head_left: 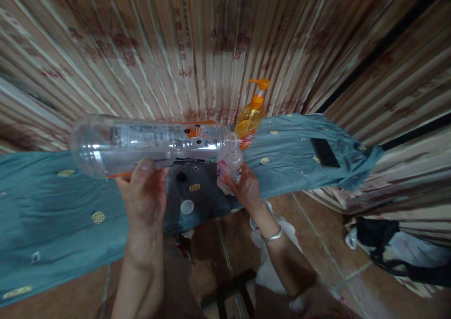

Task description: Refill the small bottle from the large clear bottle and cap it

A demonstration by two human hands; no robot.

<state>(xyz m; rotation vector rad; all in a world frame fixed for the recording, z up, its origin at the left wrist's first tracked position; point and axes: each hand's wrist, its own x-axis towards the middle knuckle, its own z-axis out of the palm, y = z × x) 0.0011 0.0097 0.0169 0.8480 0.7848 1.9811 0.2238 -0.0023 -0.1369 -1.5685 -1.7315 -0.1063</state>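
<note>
pump bottle (251, 120) behind held bottle (151, 143), phone (324, 152) right, cap (187, 206) below

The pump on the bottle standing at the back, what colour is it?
Orange pump, on the amber plastic bottle; head view.

- The clear plastic bottle (151, 143), held sideways, bars the way to the wall.
- The orange pump bottle (251, 119) stands just beyond its mouth.
- A white cap (187, 206) (small) lies below.
- Bare teal cloth (52, 215) stretches left; a black phone (324, 152) lies right.

Teal-clothed table (52, 225) with pump bottle (249, 121), phone (324, 152), cap (187, 206)
</note>
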